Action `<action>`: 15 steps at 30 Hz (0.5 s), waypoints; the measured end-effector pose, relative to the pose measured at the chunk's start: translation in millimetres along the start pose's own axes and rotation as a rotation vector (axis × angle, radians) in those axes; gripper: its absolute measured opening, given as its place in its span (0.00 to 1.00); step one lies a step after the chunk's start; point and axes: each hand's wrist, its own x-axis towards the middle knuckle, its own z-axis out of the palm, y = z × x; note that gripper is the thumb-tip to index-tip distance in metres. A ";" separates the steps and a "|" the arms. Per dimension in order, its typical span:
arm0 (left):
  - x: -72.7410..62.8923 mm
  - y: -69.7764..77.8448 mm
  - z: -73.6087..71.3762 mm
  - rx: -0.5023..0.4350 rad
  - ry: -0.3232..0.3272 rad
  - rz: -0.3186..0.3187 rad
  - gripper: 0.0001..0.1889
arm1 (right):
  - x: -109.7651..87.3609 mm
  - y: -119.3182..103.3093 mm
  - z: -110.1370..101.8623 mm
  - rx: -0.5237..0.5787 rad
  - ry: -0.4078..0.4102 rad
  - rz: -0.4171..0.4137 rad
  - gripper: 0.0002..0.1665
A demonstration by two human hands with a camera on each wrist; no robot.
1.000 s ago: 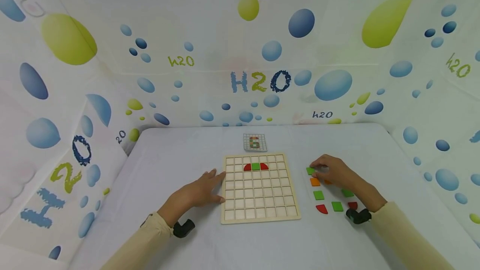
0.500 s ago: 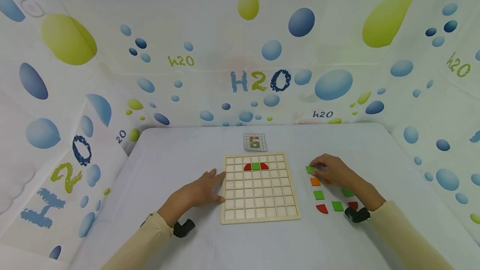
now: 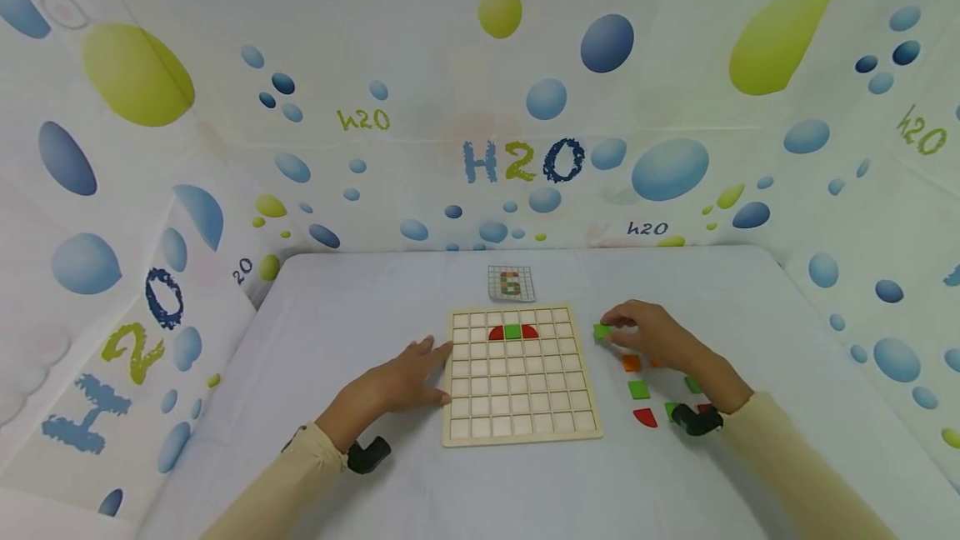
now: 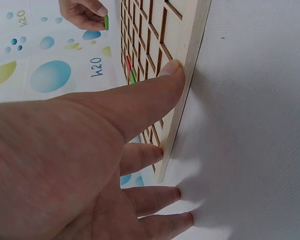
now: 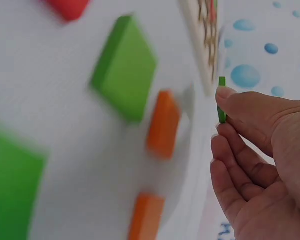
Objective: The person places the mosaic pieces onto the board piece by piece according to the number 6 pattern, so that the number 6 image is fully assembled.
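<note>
A wooden grid board (image 3: 517, 382) lies flat in the middle of the table, with a green square tile (image 3: 512, 332) between two red quarter-round tiles (image 3: 497, 333) in one of its far rows. My left hand (image 3: 401, 377) rests at the board's left edge, thumb and fingertips touching the frame, fingers spread; the left wrist view shows the thumb (image 4: 155, 92) on the rim. To the right of the board, my right hand (image 3: 648, 336) pinches another green square tile (image 5: 221, 100) between thumb and finger, held above the cloth in the right wrist view.
Right of the board lie loose tiles: an orange one (image 3: 632, 363), a green one (image 3: 639, 390), a red quarter-round (image 3: 645, 417) and several others partly hidden by my right arm. Behind the board is a small card (image 3: 512, 282) printed with a gridded coloured pattern.
My right hand has picked up the green tile from the far end of the loose tiles and moved left toward the board with it. The left hand stays put.
</note>
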 end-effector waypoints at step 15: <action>0.8 -2.1 2.1 0.008 0.003 -0.008 0.47 | 25.1 -58.3 16.8 0.025 -0.005 -0.104 0.14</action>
